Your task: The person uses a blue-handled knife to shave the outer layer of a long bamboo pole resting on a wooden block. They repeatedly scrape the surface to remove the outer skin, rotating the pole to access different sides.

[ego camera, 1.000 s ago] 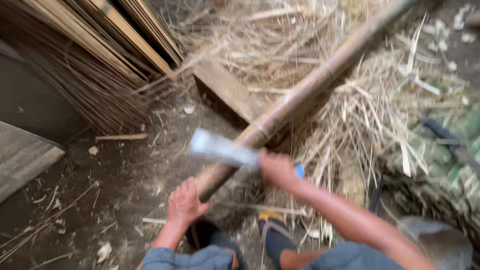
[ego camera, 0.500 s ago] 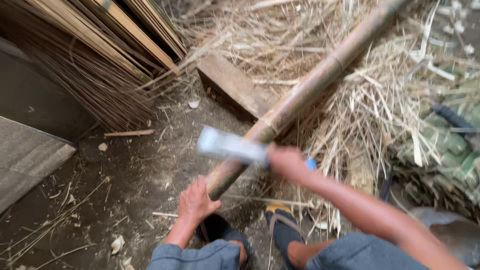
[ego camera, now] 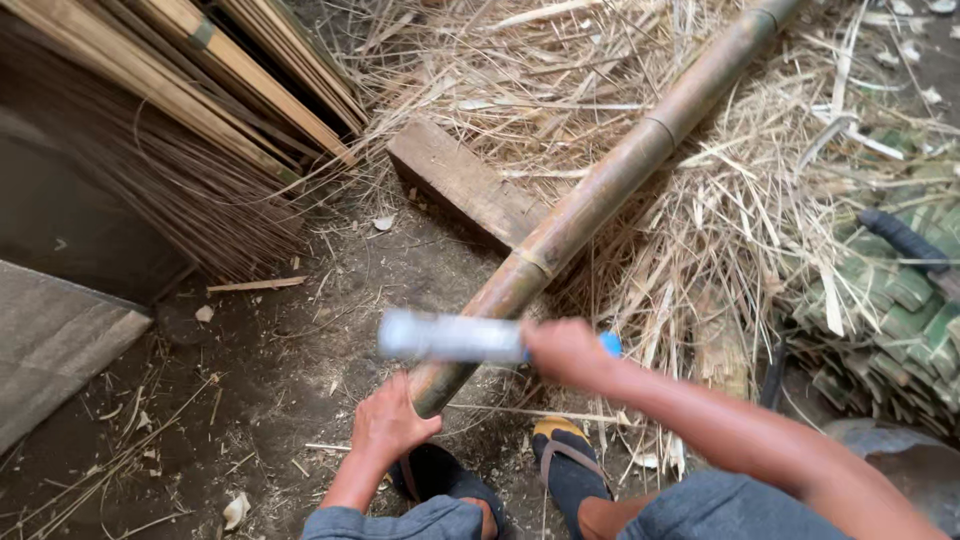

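A long brown bamboo pole slants from the upper right down to its near end in front of me. My left hand grips that near end from below. My right hand is shut on the blue handle of a broad-bladed knife. The pale blade is blurred and lies crosswise just over the pole's near end. I cannot tell if the blade touches the bamboo. The pole rests across a flat wooden block.
Split bamboo strips and thin slivers lean at the upper left. Dry shavings cover the ground at the right. A stack of green bamboo pieces lies at the far right. My sandalled feet stand on dirt below.
The knife in my right hand has come down and toward me along the pole's near end. My left hand stays on the pole's end.
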